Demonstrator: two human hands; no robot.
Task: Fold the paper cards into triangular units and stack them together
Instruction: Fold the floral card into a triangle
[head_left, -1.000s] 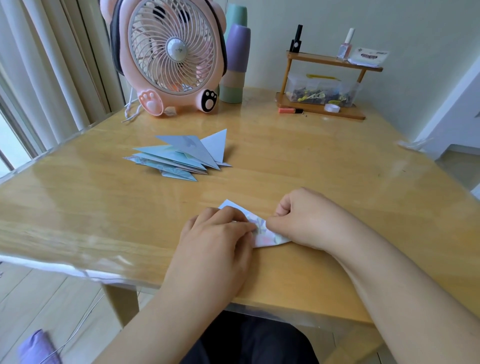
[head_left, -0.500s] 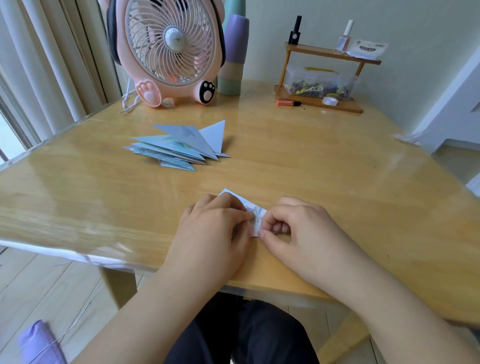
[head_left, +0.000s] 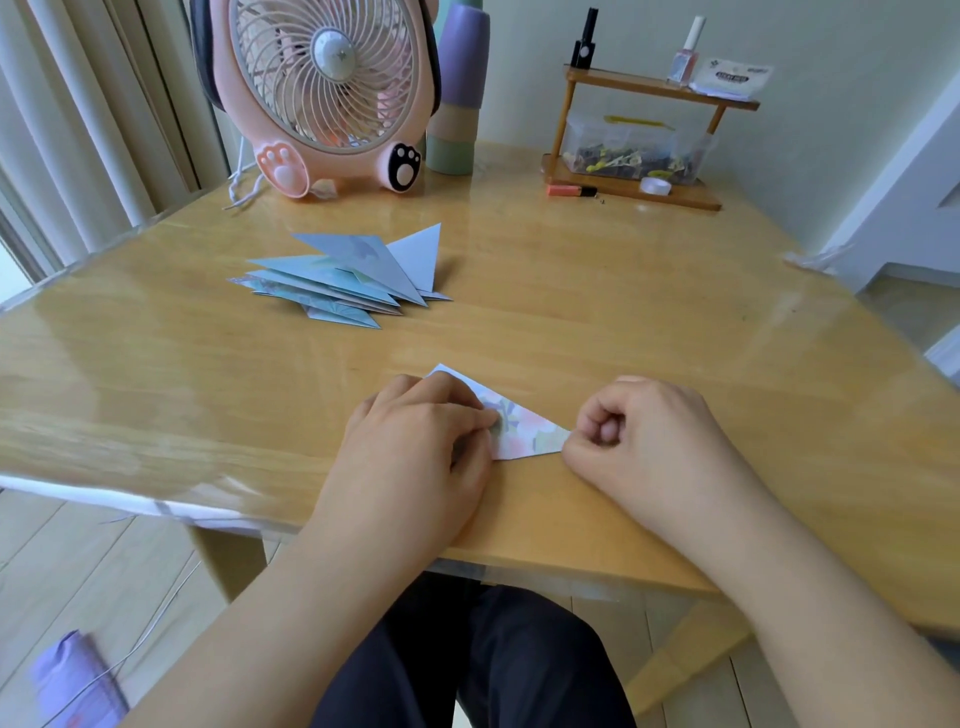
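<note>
My left hand (head_left: 415, 447) presses flat on the floral-printed folded paper triangle (head_left: 524, 428) near the wooden table's (head_left: 623, 312) front edge, hiding its left half. My right hand (head_left: 639, 441), fingers curled, pinches its right tip. Pale blue folded triangles (head_left: 343, 280) lie stacked toward the table's far left corner.

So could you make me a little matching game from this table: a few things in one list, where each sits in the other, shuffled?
Things:
1. floral card
2. pile of folded triangles
3. pink fan
4. nail polish bottle

Places:
A. on top of the wooden shelf
B. far left of the table, by the curtain
C. mid-table, beyond the hands
D. under the left hand, its tip at the right hand

Pairs: 1-D, 2-C, 3-B, 4-A
</note>
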